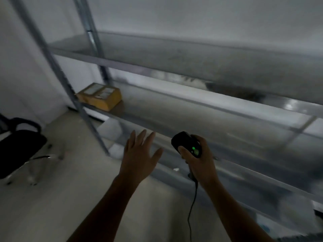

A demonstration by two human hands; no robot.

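A tall grey metal shelving rack [122, 65] fills most of the head view, its long shelves running away to the right and blurred, so what lies deep on them cannot be made out. A pale wall [21, 67] stands to the left of the rack, and a light-coloured floor [52, 206] spreads below it. A black office chair [19, 142] with shiny legs stands on that floor at the left edge, well apart from the person. At the left end of the middle shelf, just beside the rack's front upright, sits a yellow-brown cardboard box [103, 96] with pale labels on its top. Two bare forearms reach up from the bottom of the frame toward the rack. The left hand [139, 158] is spread, fingers straight and apart, palm facing the shelves, holding nothing and touching nothing that can be seen. The right hand [201, 163] is near it on the right but not touching it, and grips the handle of a black handheld scanner [185, 142], fingers wrapped round it and thumb lying along its left side. The scanner's head points up and to the left, in front of the edge of a lower shelf and well apart from the box. A thin black cable [192, 206] hangs from the bottom of the handle down between the forearms. A small green light [193, 148] glows on the scanner's back.
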